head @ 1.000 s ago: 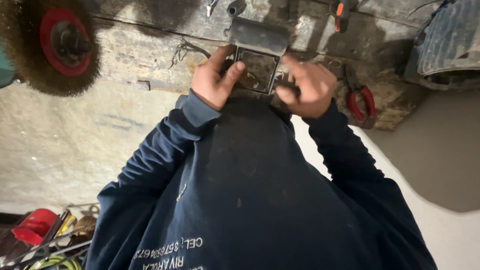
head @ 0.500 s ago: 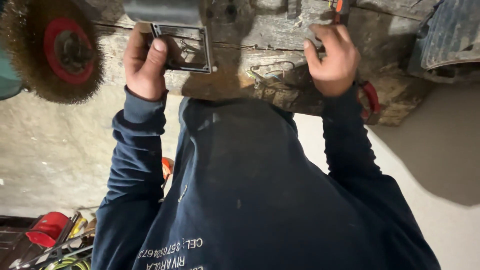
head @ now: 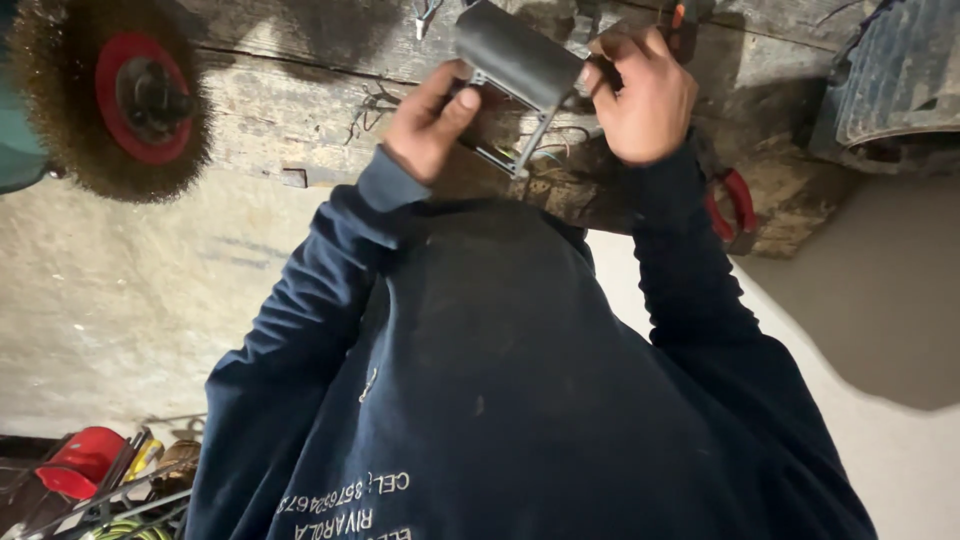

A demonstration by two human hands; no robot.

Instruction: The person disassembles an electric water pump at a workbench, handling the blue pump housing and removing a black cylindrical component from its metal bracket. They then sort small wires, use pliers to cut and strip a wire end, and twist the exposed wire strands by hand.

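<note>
Head view, single entry.

1. Metal part [head: 520, 70]: a dark grey cylinder joined to a thin rectangular wire-like frame. Held tilted between both hands, above the near edge of the table [head: 300, 90], over its middle stretch.
2. Left hand [head: 428, 125]: fingers clenched on the frame end of the metal part, thumb pressed on the frame. Dark blue sleeve runs from it away from the table edge.
3. Right hand [head: 645, 95]: fingers curled around the far end of the cylinder, grasping it. Whether the palm touches the table cannot be told.
4. Table: rough, worn wood with a chipped near edge; loose bits of wire lie on it under the metal part.
5. Wire brush wheel [head: 110, 95]: round, brassy bristles, red hub, at the table's left end, well apart from the left hand. Open table surface lies between them.
6. Red-handled pliers [head: 735, 205]: at the table's near edge, just beside the right sleeve.
7. Grey ribbed object [head: 890, 80]: at the table's right end, apart from the right hand, with a narrow strip of table between.
8. Red container [head: 80, 465]: low on the floor, among yellow-green hose, far from both hands.
</note>
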